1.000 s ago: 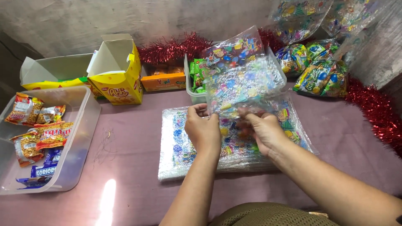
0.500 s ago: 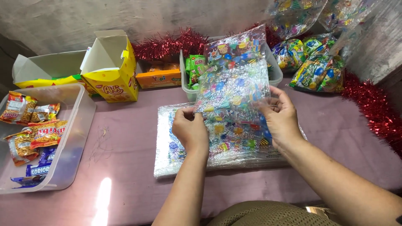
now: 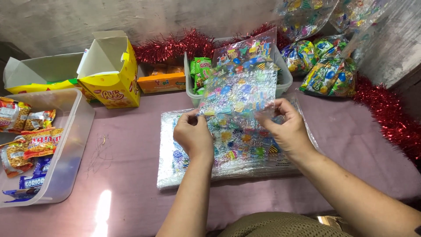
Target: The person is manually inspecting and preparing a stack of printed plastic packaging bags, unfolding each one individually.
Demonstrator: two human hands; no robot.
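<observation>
Clear plastic tub at the left, holding several snack packets in orange, red and blue, too overlapped to count. Small pale bin at the back centre, with green packets standing in it. Two open yellow cartons: one upright with flaps raised, one lying low behind the tub; contents of both hidden. Flat orange box between carton and bin, against red tinsel. Filled printed bags piled at the back right. Held up over a stack of like sheets on the pink table: one glittery printed plastic bag, tilted, long axis running up and away to the right, lower edge toward the person. Left hand pinching its lower left corner, right hand closed on its lower right edge. Number of sheets in the stack not countable.
</observation>
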